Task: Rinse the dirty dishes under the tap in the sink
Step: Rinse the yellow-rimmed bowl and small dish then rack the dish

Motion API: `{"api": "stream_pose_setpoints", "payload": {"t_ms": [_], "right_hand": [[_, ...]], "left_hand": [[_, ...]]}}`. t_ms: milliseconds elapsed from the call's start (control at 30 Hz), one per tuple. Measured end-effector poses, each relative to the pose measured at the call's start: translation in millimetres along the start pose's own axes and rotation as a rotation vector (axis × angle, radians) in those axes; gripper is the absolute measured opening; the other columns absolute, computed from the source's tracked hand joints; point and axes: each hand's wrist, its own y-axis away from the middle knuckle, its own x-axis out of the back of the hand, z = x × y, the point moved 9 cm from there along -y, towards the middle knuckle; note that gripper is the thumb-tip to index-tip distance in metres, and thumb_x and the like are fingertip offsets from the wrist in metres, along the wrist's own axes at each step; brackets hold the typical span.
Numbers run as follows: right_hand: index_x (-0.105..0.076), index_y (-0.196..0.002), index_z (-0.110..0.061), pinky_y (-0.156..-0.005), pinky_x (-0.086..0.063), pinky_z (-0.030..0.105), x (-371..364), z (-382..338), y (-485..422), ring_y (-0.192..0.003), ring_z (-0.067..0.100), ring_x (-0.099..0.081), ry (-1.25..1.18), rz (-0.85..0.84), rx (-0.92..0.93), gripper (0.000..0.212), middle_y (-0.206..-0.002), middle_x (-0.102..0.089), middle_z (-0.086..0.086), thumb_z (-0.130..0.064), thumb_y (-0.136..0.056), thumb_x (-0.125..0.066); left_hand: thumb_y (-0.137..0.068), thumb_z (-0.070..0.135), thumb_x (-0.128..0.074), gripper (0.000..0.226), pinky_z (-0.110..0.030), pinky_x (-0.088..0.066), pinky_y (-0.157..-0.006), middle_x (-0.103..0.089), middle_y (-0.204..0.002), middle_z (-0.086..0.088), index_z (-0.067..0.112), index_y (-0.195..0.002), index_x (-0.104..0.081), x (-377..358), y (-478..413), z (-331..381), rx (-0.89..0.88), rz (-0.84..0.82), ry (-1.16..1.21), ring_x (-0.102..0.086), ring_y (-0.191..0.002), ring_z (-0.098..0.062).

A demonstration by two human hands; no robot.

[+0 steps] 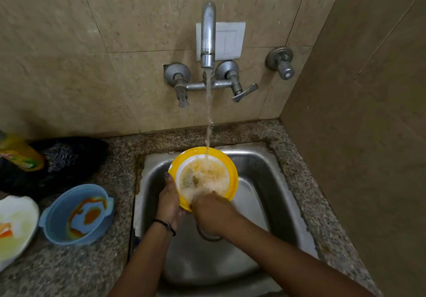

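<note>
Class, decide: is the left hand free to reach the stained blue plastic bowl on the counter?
Probably not: the left hand grips the yellow-rimmed plate, though nothing lies between it and the blue plastic bowl.

Nothing can be read. The yellow bottle (20, 152), on the table (69, 269) well left of the left hand (169, 201), bears a label too blurred to make out.

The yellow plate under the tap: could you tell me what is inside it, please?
Tap water falls into the yellow plate, foaming over yellowish residue on its white centre. The right hand reaches in; it and the foam hide the near part.
</note>
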Motion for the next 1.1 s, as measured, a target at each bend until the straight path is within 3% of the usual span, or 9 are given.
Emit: {"api": "stream_pose_setpoints", "payload": {"t_ms": [233, 333, 433, 567, 667, 767, 900, 1033, 1100], "right_hand": [[-0.027, -0.147, -0.011, -0.111, -0.022, 0.049, 8.2, 35.0, -45.4, -0.138, 0.034, -0.028, 0.106, 0.092, -0.135, 0.054, -0.152, -0.03, 0.015, -0.037, -0.1, -0.031], [-0.02, -0.149, -0.005, -0.115, -0.007, 0.056, -4.0, 7.9, -47.5, -0.145, 0.035, -0.006, 0.077, 0.072, 0.119, 0.06, -0.157, -0.012, 0.019, -0.031, -0.099, -0.042], [-0.05, -0.132, -0.002, -0.112, -0.024, 0.043, -3.7, -6.7, -24.7, -0.129, 0.033, -0.04, -0.063, 0.104, 0.37, 0.039, -0.138, -0.048, 0.021, -0.015, -0.096, -0.051], [-0.061, -0.121, -0.01, -0.099, -0.042, 0.038, -17.7, 26.6, 3.0, -0.116, 0.029, -0.053, -0.154, 0.082, 0.382, 0.032, -0.128, -0.059, 0.012, -0.012, -0.093, -0.044], [-0.066, -0.102, -0.01, -0.083, -0.041, 0.036, -24.2, 56.6, 4.9, -0.104, 0.029, -0.051, -0.093, 0.114, 0.27, 0.022, -0.113, -0.061, 0.013, -0.01, -0.09, -0.046], [-0.052, -0.133, -0.016, -0.112, -0.023, 0.04, -28.1, 66.1, 0.4, -0.138, 0.026, -0.028, -0.011, 0.084, 0.155, 0.039, -0.148, -0.038, 0.01, -0.017, -0.095, -0.044], [-0.044, -0.139, -0.019, -0.113, -0.02, 0.043, -28.1, 49.7, -6.9, -0.144, 0.024, -0.018, 0.09, 0.099, 0.167, 0.043, -0.154, -0.029, 0.004, -0.02, -0.096, -0.043], [-0.053, -0.131, -0.012, -0.113, -0.023, 0.044, -22.1, 38.6, -19.5, -0.142, 0.026, -0.023, 0.082, 0.156, 0.164, 0.039, -0.149, -0.037, 0.01, -0.019, -0.093, -0.046], [-0.048, -0.136, -0.011, -0.115, -0.021, 0.042, -8.8, 36.7, -24.1, -0.143, 0.027, -0.023, 0.052, 0.21, 0.147, 0.042, -0.151, -0.034, 0.011, -0.018, -0.094, -0.045]], "left_hand": [[-0.087, 0.069, -0.03, 0.064, -0.062, -0.053, -0.078, -0.066, -0.109, -0.011, 0.022, -0.118, -0.059, -6.2, 8.1, 0.2, -0.007, -0.018, -0.035, -0.065, -0.092, -0.03], [-0.077, 0.077, -0.035, 0.071, -0.066, -0.052, -0.077, -0.068, -0.107, -0.011, 0.021, -0.111, -0.063, -3.4, 8.1, 0.0, -0.005, -0.023, -0.063, -0.065, -0.099, -0.033], [-0.064, 0.08, -0.043, 0.078, -0.065, -0.052, -0.079, -0.07, -0.106, -0.014, 0.019, -0.106, -0.067, 5.6, 1.1, 0.3, -0.04, -0.023, -0.106, -0.066, -0.097, -0.034], [-0.093, 0.053, -0.045, 0.043, -0.044, -0.056, -0.079, -0.07, -0.098, -0.01, 0.017, -0.106, -0.065, 11.0, 1.9, 24.1, -0.228, 0.005, -0.313, -0.065, -0.086, -0.024], [-0.097, 0.041, -0.044, 0.03, -0.038, -0.053, -0.073, -0.069, -0.09, -0.01, 0.019, -0.099, -0.064, -8.9, 11.4, 44.7, -0.467, -0.05, -0.585, -0.065, -0.087, -0.027], [-0.1, 0.035, -0.04, 0.037, -0.035, -0.051, -0.077, -0.067, -0.115, -0.013, 0.021, -0.13, -0.057, -34.4, 25.4, 57.4, -0.791, -0.019, -1.025, -0.064, -0.103, -0.032], [-0.102, 0.031, -0.036, 0.05, -0.043, -0.051, -0.074, -0.049, -0.136, -0.014, 0.032, -0.15, -0.025, -45.0, 29.5, 50.6, -0.88, 0.083, -1.541, -0.059, -0.106, -0.035], [-0.1, 0.03, -0.043, 0.043, -0.043, -0.053, -0.07, -0.061, -0.116, -0.008, 0.024, -0.143, -0.044, -25.6, 30.9, 60.3, -0.901, 0.126, -1.219, -0.063, -0.096, -0.032], [-0.1, 0.033, -0.041, 0.034, -0.042, -0.054, -0.068, -0.065, -0.089, -0.004, 0.015, -0.112, -0.066, -8.5, 18.6, 60.5, -0.738, 0.08, -0.896, -0.065, -0.084, -0.031]]}}
